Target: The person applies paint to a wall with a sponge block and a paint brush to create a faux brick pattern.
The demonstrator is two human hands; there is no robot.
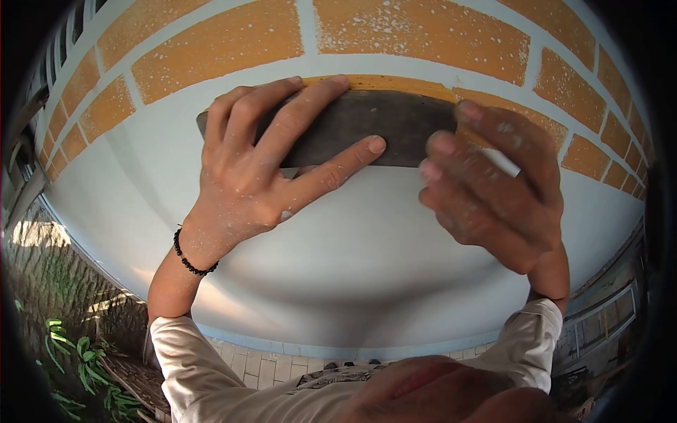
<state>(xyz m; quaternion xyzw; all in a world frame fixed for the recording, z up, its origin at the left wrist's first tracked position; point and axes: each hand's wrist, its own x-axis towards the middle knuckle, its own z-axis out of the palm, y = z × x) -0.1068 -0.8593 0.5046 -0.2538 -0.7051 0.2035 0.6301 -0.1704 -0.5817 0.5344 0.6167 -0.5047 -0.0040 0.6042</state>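
Observation:
A dark, flat, curved-looking piece (395, 123) lies against the wall, along the lower edge of the painted orange bricks. My left hand (264, 151) is spread over its left part, fingers apart and fingertips pressing near its top edge. An orange strip (402, 84) shows just above the dark piece. At its right end is my right hand (493, 176), blurred, with fingers bent; a small white item (502, 162) shows between the fingers. Whitish specks mark both hands.
The wall (367, 233) has orange brick shapes (218, 49) with white lines above and a plain pale surface below. Paving (271, 366) runs along its foot. Green plants (88, 363) and a trunk stand at lower left, a frame (603, 321) at lower right.

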